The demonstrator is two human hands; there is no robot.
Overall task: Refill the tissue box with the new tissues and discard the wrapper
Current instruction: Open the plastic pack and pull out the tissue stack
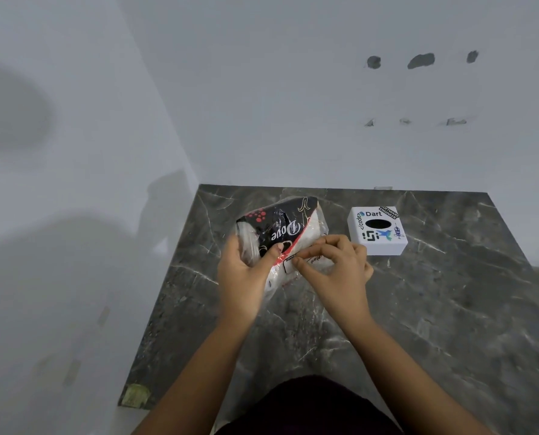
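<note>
A pack of new tissues (285, 229) in a clear plastic wrapper with a black, red and white print is held tilted above the dark marble table (450, 309). My left hand (246, 277) grips the pack's near left end, thumb on top. My right hand (340, 268) pinches the wrapper at the pack's near edge with thumb and fingertips. The white square tissue box (377, 230), covered in stickers, stands to the right of the pack; its black oval slot faces up. No tissue shows in the slot.
The table sits in a corner between two pale walls. Its left edge (155, 309) drops to the floor. A yellowish patch (135, 395) marks the near left corner. My dark clothing (309, 406) fills the bottom centre.
</note>
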